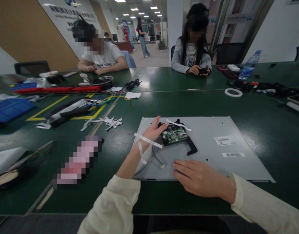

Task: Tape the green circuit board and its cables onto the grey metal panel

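A flat grey metal panel [210, 130] lies in front of me on the table. On its left half sits a green circuit board [176, 136] in a black plastic bracket [192, 146]. My left hand [153, 130] is at the bracket's left edge, its thumb stretched over the corner and apart from the finger that shows; the other fingers are hidden. White tape strips [150, 141] cross that wrist, and another white strip [180, 124] lies over the bracket's top. My right hand [195, 177] rests palm down on the panel's near edge, fingers stretched out. A grey cable [159, 158] lies between the hands.
Left of the panel are a pixelated phone-like object [78, 161] and a pile of white strips [112, 122]. Farther off lie a blue basket [13, 109], a tape roll [233, 93] and a water bottle [250, 66]. Two people [103, 58] sit across the table.
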Demonstrator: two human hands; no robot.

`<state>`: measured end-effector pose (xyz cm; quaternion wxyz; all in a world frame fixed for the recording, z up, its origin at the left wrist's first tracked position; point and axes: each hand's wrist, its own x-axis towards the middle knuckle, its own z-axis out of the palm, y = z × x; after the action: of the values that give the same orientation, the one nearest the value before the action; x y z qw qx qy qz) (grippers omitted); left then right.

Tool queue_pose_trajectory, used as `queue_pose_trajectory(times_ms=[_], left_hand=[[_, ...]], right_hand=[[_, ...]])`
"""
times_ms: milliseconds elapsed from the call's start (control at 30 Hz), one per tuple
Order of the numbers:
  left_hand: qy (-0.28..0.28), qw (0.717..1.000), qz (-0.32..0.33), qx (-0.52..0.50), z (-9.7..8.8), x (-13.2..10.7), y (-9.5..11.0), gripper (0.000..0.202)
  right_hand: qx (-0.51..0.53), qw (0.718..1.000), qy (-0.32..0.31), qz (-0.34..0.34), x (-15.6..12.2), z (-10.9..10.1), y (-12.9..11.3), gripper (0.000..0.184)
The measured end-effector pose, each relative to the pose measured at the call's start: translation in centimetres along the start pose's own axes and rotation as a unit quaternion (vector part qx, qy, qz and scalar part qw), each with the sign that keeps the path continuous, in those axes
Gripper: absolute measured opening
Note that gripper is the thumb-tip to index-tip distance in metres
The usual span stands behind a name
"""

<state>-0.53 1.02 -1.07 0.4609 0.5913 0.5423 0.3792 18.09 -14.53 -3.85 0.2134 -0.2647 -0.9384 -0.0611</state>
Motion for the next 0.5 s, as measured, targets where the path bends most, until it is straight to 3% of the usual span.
queue_pose_trajectory(times_ms=[133, 367, 500], left_hand=[[-0.016, 0.998, 0.034, 0.055, -1.2, -0.3, 0.6, 0.063], [-0.176, 0.970, 0.046, 0.162, -2.7, -0.7, 0.2, 0.104], [-0.198, 0.954, 0.075, 0.214, -2.5, -0.6, -0.2, 0.116]], right_hand=[[0.011, 1.000, -0.005, -0.004, 0.0, 0.0, 0.1, 0.031], [0.025, 1.000, -0.008, -0.001, -0.1, 0.1, 0.1, 0.032], [0.038, 0.999, -0.004, 0.001, 0.1, -0.1, 0.1, 0.032]])
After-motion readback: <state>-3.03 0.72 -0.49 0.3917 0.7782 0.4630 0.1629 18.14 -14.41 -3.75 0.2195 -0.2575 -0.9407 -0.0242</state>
